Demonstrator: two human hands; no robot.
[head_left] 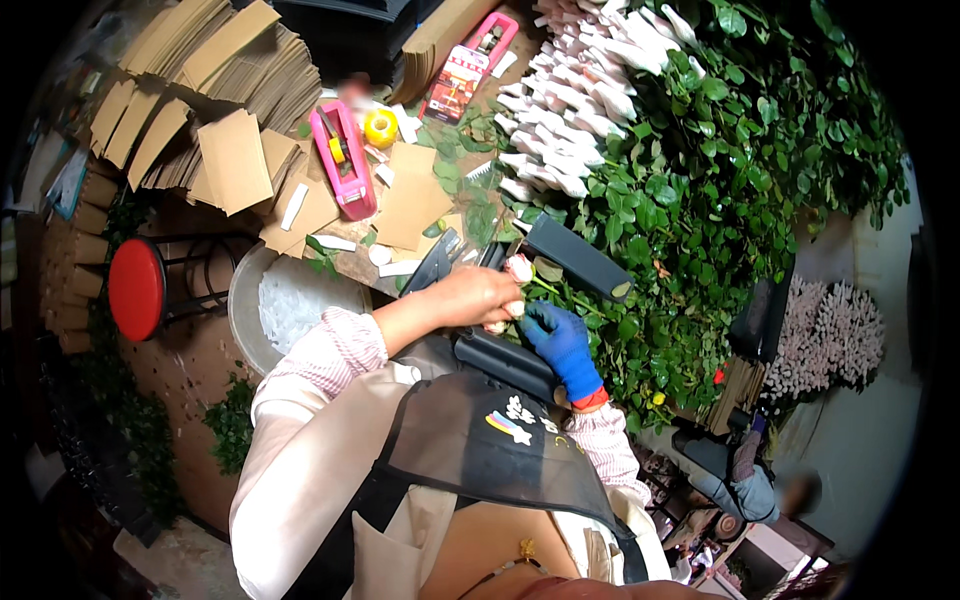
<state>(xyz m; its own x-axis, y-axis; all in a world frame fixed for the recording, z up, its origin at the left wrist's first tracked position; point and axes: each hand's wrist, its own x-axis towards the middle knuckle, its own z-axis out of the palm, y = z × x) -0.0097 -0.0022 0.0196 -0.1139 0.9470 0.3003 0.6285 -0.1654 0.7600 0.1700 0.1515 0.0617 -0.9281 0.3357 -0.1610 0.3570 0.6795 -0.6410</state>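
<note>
My bare left hand [487, 295] has its fingers closed on pale pink roses [518, 267], with one bloom showing above the fingers and another partly below. My right hand [555, 343], in a blue glove, grips just right of it at the green stems, its fingertips partly hidden. Around the hands are dark metal or plastic pieces: an angled bar [570, 255] above and a black padded bar [500, 362] below, near my apron. A dense mass of leafy stems [665, 260] lies to the right, topped by rows of white-wrapped flower heads [560, 120].
Cardboard stacks [220, 50], pink tape dispensers [340, 165] and a yellow tape roll [380, 127] lie on the worktable. Left are a metal bin [300, 310] and red stool [137, 288]. Another person [740, 475] is at lower right, near bundled pink flowers [820, 335].
</note>
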